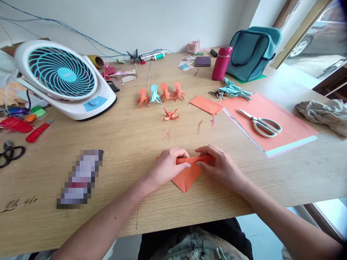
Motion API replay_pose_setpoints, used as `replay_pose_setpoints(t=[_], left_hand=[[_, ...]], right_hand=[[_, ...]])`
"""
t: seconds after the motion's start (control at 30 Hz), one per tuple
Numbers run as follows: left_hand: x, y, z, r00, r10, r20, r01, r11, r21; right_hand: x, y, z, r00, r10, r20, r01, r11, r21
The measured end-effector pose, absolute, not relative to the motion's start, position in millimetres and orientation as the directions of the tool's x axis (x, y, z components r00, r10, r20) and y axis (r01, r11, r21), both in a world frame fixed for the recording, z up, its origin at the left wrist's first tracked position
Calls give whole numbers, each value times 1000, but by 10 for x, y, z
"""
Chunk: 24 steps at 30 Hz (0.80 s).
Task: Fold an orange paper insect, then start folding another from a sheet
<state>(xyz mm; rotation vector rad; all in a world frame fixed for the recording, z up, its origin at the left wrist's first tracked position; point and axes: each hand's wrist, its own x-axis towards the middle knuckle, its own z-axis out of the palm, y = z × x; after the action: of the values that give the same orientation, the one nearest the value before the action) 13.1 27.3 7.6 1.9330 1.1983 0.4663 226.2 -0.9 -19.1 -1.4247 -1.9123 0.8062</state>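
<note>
A sheet of orange origami paper [186, 179], folded to a triangle with its point toward me, lies at the table's front. My left hand [169, 164] is closed on its upper left edge, thumb on top. On the upper right edge, my right hand [218, 164] pinches the same paper, its thumb close to the left one. Both palms hide the paper's side corners. Beyond the hands stands a small orange folded paper figure [170, 115]. Behind that is a row of several folded figures, among them a light blue one [154, 94].
Scissors [264, 124] rest on orange paper sheets [287, 119] at right, near orange paper pieces [206, 104] and blue folded figures [234, 89]. A pink bottle [222, 63] and teal bag [252, 54] stand behind. At left are a fan [105, 97], a red cutter [39, 132] and a blurred-out phone-like object [81, 180].
</note>
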Motion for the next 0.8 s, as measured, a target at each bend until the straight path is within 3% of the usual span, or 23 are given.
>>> replay_pose_setpoints(t=[0.13,0.27,0.4,0.57,0.8], left_hand=[[31,306,180,486,852,-192,553,-131,823],[-51,316,215,496,835,-238,523,-69,849],[-95,312,210,516,816,-260,485,-29,874],[-175,339,173,471,833,-288,500,17,866],[-216,362,175,529,828,-187,518,-140,844]], right_hand=[[2296,162,-40,-347,935,-67,500,124,-857],[2261,347,80,-521,850,-80,530,248,-811],[2187,456,56,-662,745,-77,408,272,-871],[2164,454,-54,-679,729,-88,328,195,-924],[2181,445,-75,-687,721,-90,335,204,-920]])
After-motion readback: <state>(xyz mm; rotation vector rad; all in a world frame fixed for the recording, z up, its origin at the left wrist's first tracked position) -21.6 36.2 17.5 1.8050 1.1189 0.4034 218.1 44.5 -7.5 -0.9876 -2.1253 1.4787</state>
